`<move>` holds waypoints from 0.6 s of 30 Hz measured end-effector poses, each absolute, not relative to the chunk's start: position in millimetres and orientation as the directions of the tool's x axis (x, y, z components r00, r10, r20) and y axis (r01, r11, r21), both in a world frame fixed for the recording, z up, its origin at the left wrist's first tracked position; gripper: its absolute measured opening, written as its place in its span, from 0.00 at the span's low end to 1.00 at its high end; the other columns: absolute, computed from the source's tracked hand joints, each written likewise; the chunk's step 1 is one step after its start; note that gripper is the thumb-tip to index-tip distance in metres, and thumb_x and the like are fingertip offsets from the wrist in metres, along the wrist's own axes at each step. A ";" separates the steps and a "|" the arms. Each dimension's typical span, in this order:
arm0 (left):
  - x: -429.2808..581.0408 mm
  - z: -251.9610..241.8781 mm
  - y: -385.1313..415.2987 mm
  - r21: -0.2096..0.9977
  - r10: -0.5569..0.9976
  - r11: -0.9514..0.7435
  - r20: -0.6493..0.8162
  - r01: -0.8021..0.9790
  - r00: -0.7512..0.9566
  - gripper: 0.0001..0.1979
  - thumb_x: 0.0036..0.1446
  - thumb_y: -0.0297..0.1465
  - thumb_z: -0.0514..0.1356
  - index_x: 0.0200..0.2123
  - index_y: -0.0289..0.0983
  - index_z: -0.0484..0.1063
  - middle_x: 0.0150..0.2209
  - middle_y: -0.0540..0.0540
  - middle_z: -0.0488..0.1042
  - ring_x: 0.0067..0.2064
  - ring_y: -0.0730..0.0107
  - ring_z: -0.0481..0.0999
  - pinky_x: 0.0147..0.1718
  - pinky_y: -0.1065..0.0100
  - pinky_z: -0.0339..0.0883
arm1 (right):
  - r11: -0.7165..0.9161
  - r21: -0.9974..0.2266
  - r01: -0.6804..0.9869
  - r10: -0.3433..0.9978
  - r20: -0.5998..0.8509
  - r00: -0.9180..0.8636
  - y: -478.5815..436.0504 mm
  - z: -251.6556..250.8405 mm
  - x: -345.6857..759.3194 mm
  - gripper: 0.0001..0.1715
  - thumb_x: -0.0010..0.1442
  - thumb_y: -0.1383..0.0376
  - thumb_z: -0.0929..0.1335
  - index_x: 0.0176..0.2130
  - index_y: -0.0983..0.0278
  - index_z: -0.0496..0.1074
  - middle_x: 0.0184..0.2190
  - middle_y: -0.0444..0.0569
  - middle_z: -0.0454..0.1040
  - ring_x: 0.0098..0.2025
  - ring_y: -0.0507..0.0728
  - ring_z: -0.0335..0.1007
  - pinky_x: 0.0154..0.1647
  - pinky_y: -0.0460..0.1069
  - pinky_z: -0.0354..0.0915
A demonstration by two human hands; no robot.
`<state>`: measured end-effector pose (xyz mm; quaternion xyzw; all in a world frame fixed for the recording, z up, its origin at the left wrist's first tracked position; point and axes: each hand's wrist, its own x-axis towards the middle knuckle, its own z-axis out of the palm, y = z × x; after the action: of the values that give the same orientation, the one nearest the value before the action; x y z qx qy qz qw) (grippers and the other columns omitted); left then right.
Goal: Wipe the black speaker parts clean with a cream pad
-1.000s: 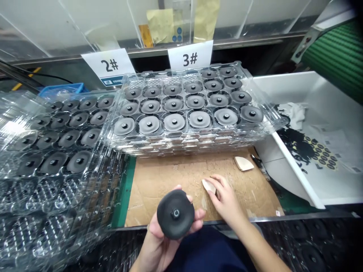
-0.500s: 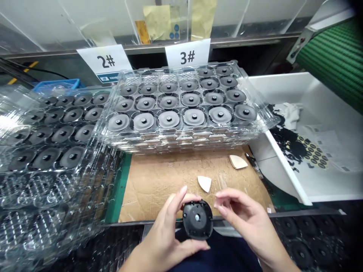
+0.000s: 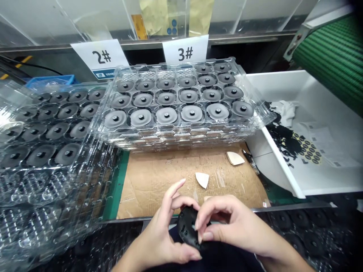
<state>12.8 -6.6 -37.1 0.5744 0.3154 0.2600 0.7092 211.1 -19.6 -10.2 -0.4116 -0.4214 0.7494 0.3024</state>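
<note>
A round black disc part (image 3: pixel 186 228) sits low in the middle of the view, its back side turned up. My left hand (image 3: pixel 163 234) cups it from below and the left, index finger raised. My right hand (image 3: pixel 229 223) comes in from the right with its fingertips pinched on the disc's face. Two small pale triangular pieces (image 3: pixel 202 179) (image 3: pixel 234 158) lie on the brown cardboard sheet (image 3: pixel 159 177) just beyond my hands.
A stack of clear trays (image 3: pixel 181 130) with grey discs stands under the "3#" sign (image 3: pixel 185 49); more clear trays (image 3: pixel 42 151) with black discs fill the left under "2#". A white bin (image 3: pixel 283 166) with black scraps sits at the right.
The disc went from front side up in my left hand to back side up, held lower. My right hand left the triangular piece on the cardboard and now pinches the disc.
</note>
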 end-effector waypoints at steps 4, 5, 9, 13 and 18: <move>13.3 -37.5 -10.1 0.986 0.763 0.162 -0.142 0.026 0.631 0.52 0.37 0.35 0.69 0.60 0.52 0.41 0.45 0.45 0.70 0.47 0.57 0.70 0.50 0.58 0.58 | -0.525 -0.839 -0.141 0.775 -0.403 -0.488 -24.0 -14.9 210.8 0.05 0.48 0.68 0.73 0.28 0.66 0.74 0.27 0.44 0.75 0.32 0.50 0.72 0.36 0.46 0.67; 13.3 -38.1 -11.2 0.989 0.777 0.144 -0.132 0.030 0.615 0.51 0.37 0.33 0.69 0.60 0.52 0.41 0.46 0.44 0.70 0.48 0.57 0.69 0.50 0.58 0.58 | -0.537 -0.831 -0.143 0.776 -0.421 -0.469 -25.5 -16.6 210.8 0.05 0.47 0.68 0.73 0.28 0.65 0.74 0.27 0.44 0.75 0.31 0.50 0.72 0.35 0.45 0.67; 11.8 -41.1 -14.4 0.997 0.815 0.072 -0.076 0.030 0.575 0.50 0.39 0.30 0.69 0.59 0.54 0.41 0.49 0.44 0.69 0.51 0.57 0.68 0.52 0.59 0.57 | -0.521 -0.839 -0.157 0.822 -0.444 -0.357 -31.8 -21.5 211.6 0.05 0.46 0.67 0.74 0.26 0.65 0.75 0.25 0.44 0.76 0.29 0.50 0.72 0.34 0.45 0.67; 10.5 -43.8 -14.0 0.998 0.821 0.027 -0.054 0.056 0.568 0.51 0.39 0.25 0.69 0.59 0.56 0.41 0.50 0.45 0.69 0.52 0.58 0.69 0.52 0.61 0.59 | -0.439 -0.882 -0.172 0.884 -0.391 -0.255 -42.0 -27.3 219.1 0.06 0.48 0.65 0.73 0.27 0.65 0.74 0.25 0.45 0.75 0.29 0.50 0.70 0.32 0.45 0.64; 18.6 -45.4 -14.3 0.998 0.897 0.041 -0.017 -0.045 0.441 0.46 0.39 0.28 0.69 0.59 0.52 0.49 0.48 0.43 0.72 0.50 0.56 0.71 0.54 0.56 0.57 | -0.348 -0.937 -0.022 0.929 -0.342 -0.143 -56.4 -40.5 235.1 0.07 0.54 0.62 0.70 0.30 0.64 0.73 0.24 0.44 0.70 0.26 0.50 0.66 0.27 0.45 0.60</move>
<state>18.6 -14.3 -45.4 0.5792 0.3680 0.3796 0.6204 235.1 -56.4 -40.5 -0.5327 -0.4254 0.6248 0.3807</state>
